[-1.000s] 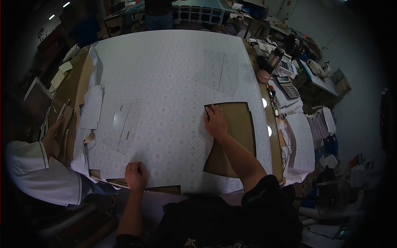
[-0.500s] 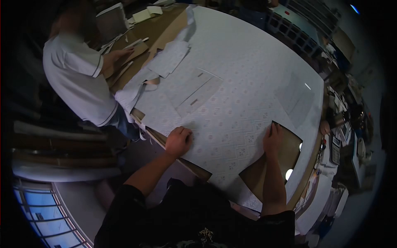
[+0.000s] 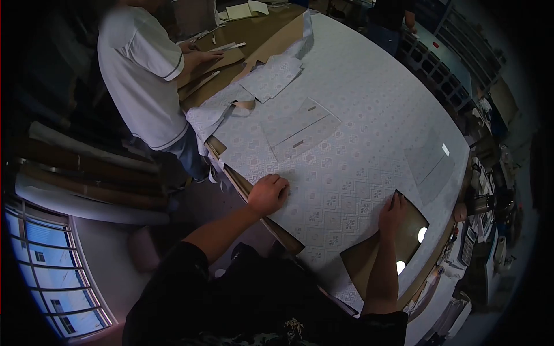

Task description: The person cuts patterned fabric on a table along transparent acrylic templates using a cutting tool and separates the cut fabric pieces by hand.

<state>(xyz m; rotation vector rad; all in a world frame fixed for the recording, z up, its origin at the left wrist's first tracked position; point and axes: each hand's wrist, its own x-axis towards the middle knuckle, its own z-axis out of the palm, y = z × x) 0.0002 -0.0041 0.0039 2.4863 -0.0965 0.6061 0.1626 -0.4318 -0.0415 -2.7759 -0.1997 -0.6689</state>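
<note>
A large sheet of pale patterned fabric (image 3: 329, 196) covers the table in front of me. Near its left edge my left hand (image 3: 269, 194) rests on top with curled fingers; their undersides are hidden. My right hand (image 3: 392, 218) is closed at the far corner of a brown, shiny area (image 3: 366, 254) where no fabric lies. Whether its fingers pinch the fabric edge or something small cannot be made out. Beyond my left hand lies a see-through pattern piece (image 3: 306, 128) with dark marks. Another see-through piece (image 3: 430, 167) lies past my right hand.
A person in a white shirt (image 3: 141, 75) stands at the left side, hands over brown pieces. Crumpled fabric offcuts (image 3: 271, 78) lie near them. Papers and a calculator (image 3: 466, 248) line the right edge. Rolls (image 3: 86, 199) are stacked at left. Another person (image 3: 389, 26) stands far back.
My view has shifted, so the table and both hands appear lower and farther right. Both hands stay at about the same spots on the fabric.
</note>
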